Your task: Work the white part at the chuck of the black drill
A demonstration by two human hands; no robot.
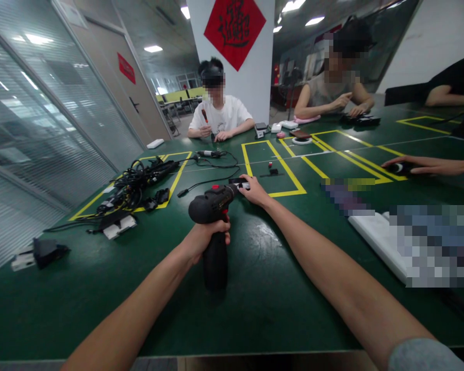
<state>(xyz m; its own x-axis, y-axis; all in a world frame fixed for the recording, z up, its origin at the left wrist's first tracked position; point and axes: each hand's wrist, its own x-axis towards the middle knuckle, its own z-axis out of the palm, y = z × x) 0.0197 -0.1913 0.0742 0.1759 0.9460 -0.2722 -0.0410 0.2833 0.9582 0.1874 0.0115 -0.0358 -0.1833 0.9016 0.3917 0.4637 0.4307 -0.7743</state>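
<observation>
My left hand (209, 238) is wrapped round the grip of a black cordless drill (208, 205), which has red accents and points forward and a little right. The lower end of its handle is near or on the green table (278, 288); I cannot tell if they touch. At the chuck end, my right hand (255, 191) grips a small black-and-white piece (239, 182) between thumb and fingers. The drill's nose meets or nearly meets this piece, and the contact point is too small to make out. Beyond it lies a small black part (274, 172) inside a yellow taped rectangle.
Tangled black cables (135, 183) and adapters lie at the left, with a black-and-white block (42, 253) nearer me. At the right are a white tray-like object (375, 239), partly blurred, and another person's hand (421, 166) on a dark object. Across the table, a person holds a screwdriver (204, 116).
</observation>
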